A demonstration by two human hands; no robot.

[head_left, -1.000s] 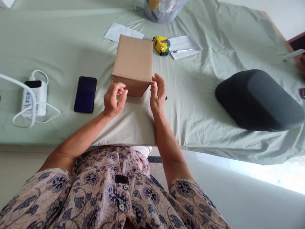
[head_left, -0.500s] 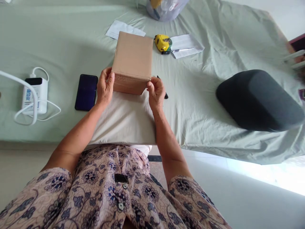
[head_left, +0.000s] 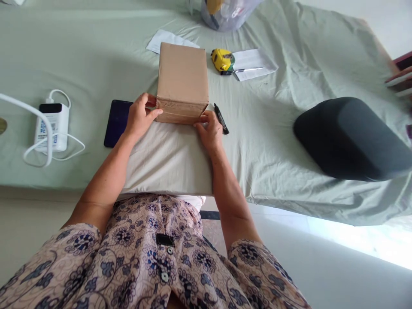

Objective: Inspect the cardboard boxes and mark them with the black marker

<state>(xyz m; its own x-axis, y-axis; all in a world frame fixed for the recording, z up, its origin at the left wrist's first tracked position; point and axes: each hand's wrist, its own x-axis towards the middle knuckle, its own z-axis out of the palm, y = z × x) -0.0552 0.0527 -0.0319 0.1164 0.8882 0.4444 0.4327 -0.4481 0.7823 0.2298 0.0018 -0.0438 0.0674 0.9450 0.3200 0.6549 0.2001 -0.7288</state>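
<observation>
A brown cardboard box (head_left: 183, 77) stands on the cloth-covered table in front of me, its closed top and creased front face in view. My left hand (head_left: 140, 115) grips its front left edge, the thumb on the front face and the fingers at the left side. At the lower front right corner, my right hand (head_left: 210, 130) has its thumb near the front and its fingers partly hidden against the box. A black marker (head_left: 221, 119) lies just right of my right hand. Beside my left hand is a dark phone (head_left: 116, 124), partly covered by that hand.
Behind the box lie a yellow tape measure (head_left: 222, 60), a pen (head_left: 249, 69) and white papers (head_left: 257, 58). A clear plastic container (head_left: 225, 17) stands at the back. A white power bank (head_left: 53, 128) with cables is at left, a dark rounded object (head_left: 350, 137) at right.
The box has turned slightly and sits squarer to me. My right hand has slid down to its lower corner, and my left hand has shifted at the left edge. More of the marker shows.
</observation>
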